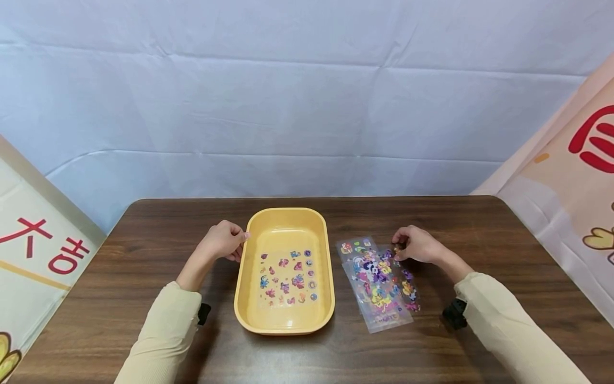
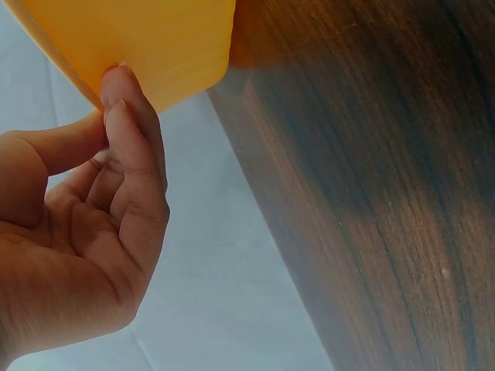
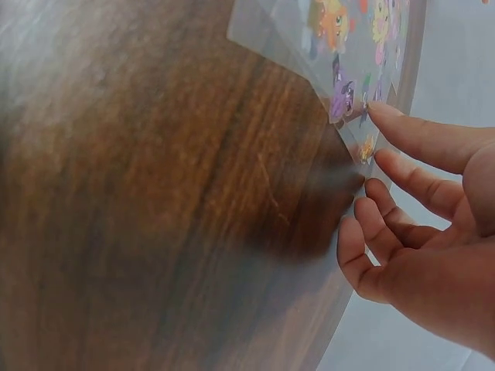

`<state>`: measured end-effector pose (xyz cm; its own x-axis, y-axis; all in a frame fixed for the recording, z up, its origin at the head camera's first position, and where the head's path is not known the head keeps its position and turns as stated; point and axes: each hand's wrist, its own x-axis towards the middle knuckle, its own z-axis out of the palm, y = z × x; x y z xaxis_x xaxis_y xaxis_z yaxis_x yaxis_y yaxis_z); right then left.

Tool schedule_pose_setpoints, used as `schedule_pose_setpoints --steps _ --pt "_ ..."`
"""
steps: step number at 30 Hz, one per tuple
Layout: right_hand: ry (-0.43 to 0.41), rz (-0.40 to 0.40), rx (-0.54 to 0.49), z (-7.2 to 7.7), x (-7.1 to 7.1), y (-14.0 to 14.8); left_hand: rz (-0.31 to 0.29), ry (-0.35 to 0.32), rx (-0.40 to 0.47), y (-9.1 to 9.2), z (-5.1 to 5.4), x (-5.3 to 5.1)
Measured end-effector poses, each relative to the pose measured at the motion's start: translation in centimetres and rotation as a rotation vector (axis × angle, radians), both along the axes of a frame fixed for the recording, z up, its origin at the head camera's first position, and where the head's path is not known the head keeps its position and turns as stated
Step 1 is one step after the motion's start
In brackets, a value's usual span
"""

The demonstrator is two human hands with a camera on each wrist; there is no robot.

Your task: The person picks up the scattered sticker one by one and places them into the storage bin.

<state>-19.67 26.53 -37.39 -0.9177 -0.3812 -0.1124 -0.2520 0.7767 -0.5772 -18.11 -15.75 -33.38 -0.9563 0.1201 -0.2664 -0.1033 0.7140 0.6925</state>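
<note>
On the table stands a yellow plastic tray (image 1: pixel 243 298) with a clear sticker sheet (image 1: pixel 275 271) lying flat inside it. My left hand (image 1: pixel 223 240) pinches the tray's left rim between thumb and fingers; the left wrist view shows this hand (image 2: pixel 100 216) at the tray's outer wall (image 2: pixel 178 46). Right of the tray lie several overlapping clear sheets of colourful pony stickers (image 1: pixel 379 293). My right hand (image 1: pixel 417 244) pinches the far right corner of one sheet. In the right wrist view, thumb and forefinger of the hand (image 3: pixel 441 209) meet at the sheet's (image 3: pixel 352 69) corner.
The dark wooden table (image 1: pixel 158 245) has its far edge beyond the tray, with a pale cloth (image 1: pixel 288 117) hanging behind. Printed banners (image 1: pixel 43 234) with red characters hang at both sides. A black wrist strap (image 1: pixel 454 313) shows at the right sleeve.
</note>
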Motion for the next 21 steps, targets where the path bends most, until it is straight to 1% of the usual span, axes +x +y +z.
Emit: schedule_pose_setpoints --steps 13,21 --pt "-0.027 -0.013 0.005 -0.06 0.04 -0.09 0.004 -0.015 0.003 -0.11 -0.02 -0.10" --pt "-0.025 -0.019 0.006 -0.04 0.09 -0.09 0.001 -0.013 0.007 -0.15 -0.05 -0.10"
